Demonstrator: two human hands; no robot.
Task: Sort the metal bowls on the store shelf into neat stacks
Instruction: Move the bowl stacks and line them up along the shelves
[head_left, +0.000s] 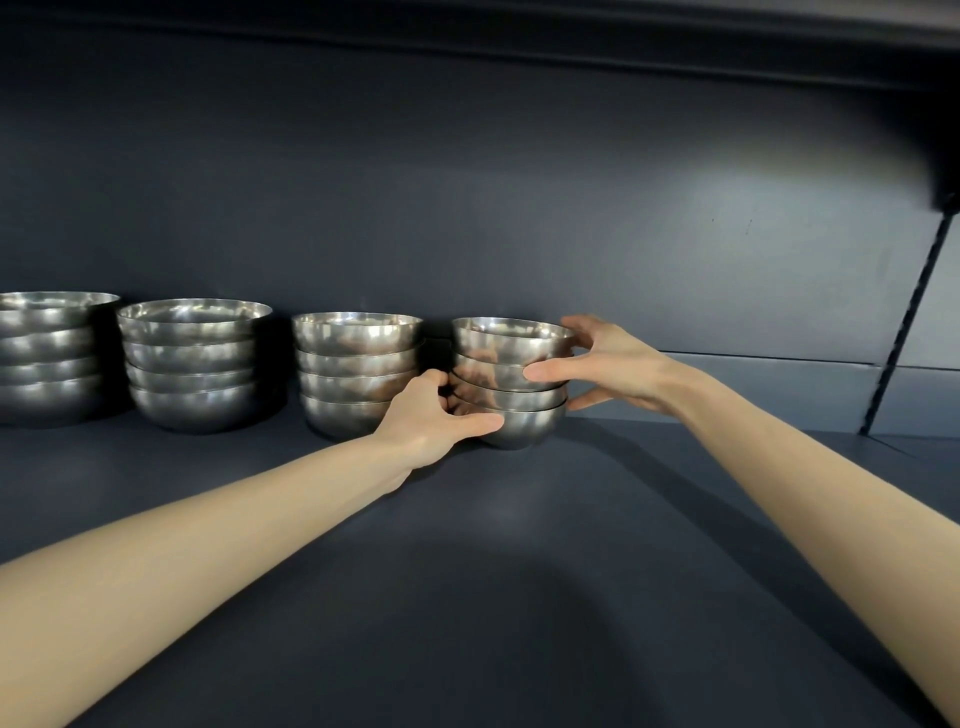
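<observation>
Several stacks of shiny metal bowls stand along the back of a dark shelf (519, 545). The rightmost stack of small bowls (511, 395) is held from both sides. My left hand (436, 415) grips its lower bowls on the left, thumb across the front of the bottom bowl. My right hand (608, 369) curls round the upper bowls on the right, thumb on the front and fingers behind the rim. To the left stand a medium stack (356, 374), a larger stack (195, 364) and a stack cut off by the frame's left edge (47, 353).
The shelf's dark back wall (467, 208) rises right behind the stacks. A slotted upright rail (904, 332) runs down at the far right. An upper shelf edge (519, 47) hangs overhead. Bare shelf surface stretches in front of and to the right of the stacks.
</observation>
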